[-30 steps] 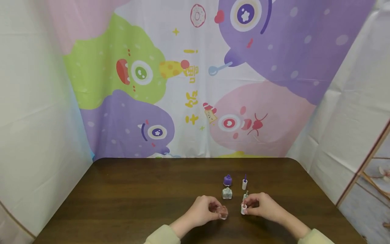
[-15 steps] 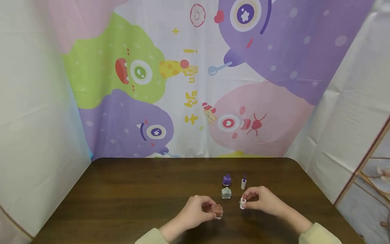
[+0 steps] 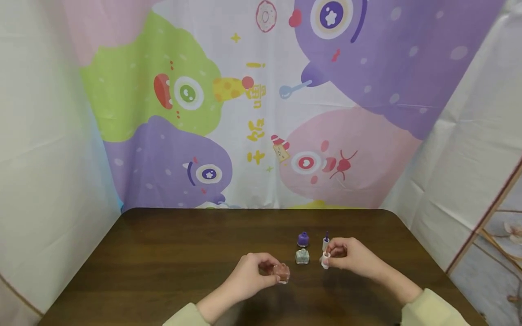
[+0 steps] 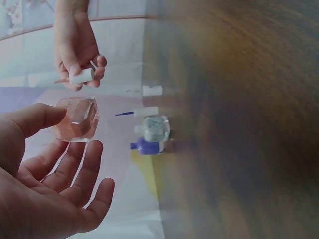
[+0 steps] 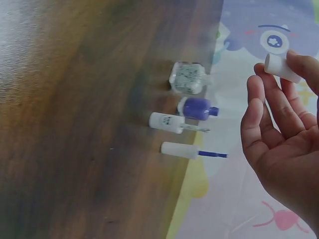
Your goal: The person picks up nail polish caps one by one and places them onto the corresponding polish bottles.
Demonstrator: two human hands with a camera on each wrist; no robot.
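My left hand (image 3: 249,277) pinches a pinkish-brown nail polish bottle (image 3: 281,273) between thumb and fingers, above the table. In the left wrist view the bottle (image 4: 77,119) is square-sided glass. To the right, my right hand (image 3: 352,254) pinches a white brush cap (image 3: 326,260), its brush pointing up. The right wrist view shows this cap (image 5: 282,68) at the thumb and fingertips. Near it stand a white cap with a purple brush (image 5: 180,150) and a white cap with a pale brush (image 5: 167,122), both brush-up. The pale one is mostly hidden in the head view.
A purple nail polish bottle (image 3: 302,240) and a silvery glitter nail polish bottle (image 3: 302,257) stand uncapped on the dark wooden table (image 3: 195,244), left of the caps. Behind the table hangs a cartoon-print curtain (image 3: 261,181).
My left hand has moved left and slightly farther from me with the pinkish bottle. My right hand has moved away from me with the brush cap, closer to the purple brush cap.
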